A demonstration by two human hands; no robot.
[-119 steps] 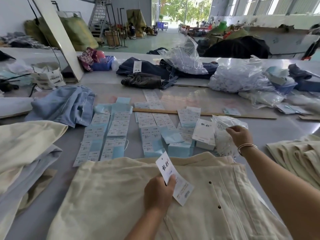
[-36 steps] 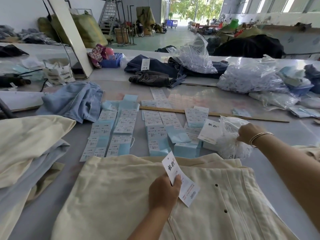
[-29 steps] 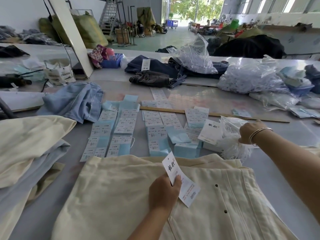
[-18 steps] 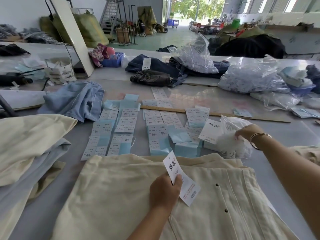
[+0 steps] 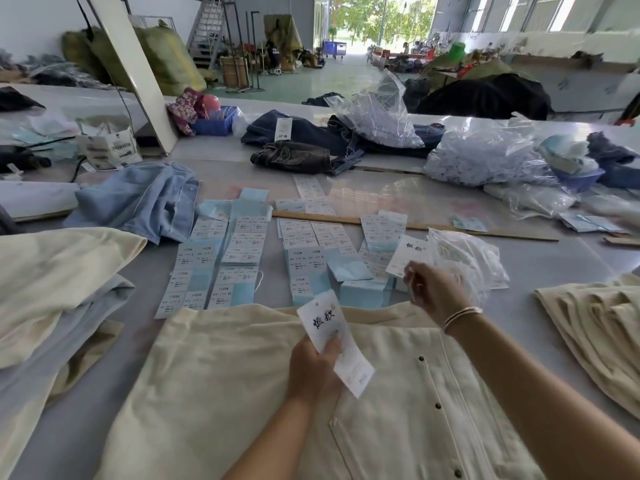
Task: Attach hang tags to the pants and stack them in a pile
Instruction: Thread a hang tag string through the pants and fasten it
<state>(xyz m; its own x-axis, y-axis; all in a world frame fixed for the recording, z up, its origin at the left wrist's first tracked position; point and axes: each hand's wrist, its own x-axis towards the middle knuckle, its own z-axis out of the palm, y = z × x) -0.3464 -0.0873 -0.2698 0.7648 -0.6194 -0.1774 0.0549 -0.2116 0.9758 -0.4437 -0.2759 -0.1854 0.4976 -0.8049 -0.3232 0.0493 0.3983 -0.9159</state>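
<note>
Head view: grey desk (image 5: pixel 540 258) in a warehouse; left hand (image 5: pixel 313 370) grips a hang tag (image 5: pixel 334 341) over cream pants (image 5: pixel 221 393); at 2 o'clock, right hand (image 5: pixel 434 292) pinches something too small to tell

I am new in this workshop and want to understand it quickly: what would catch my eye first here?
The cream pants spread across the near table, with the left hand holding a white hang tag above them. Just beyond lie rows of pale blue size labels, and the right hand is raised beside a small clear plastic bag.
</note>
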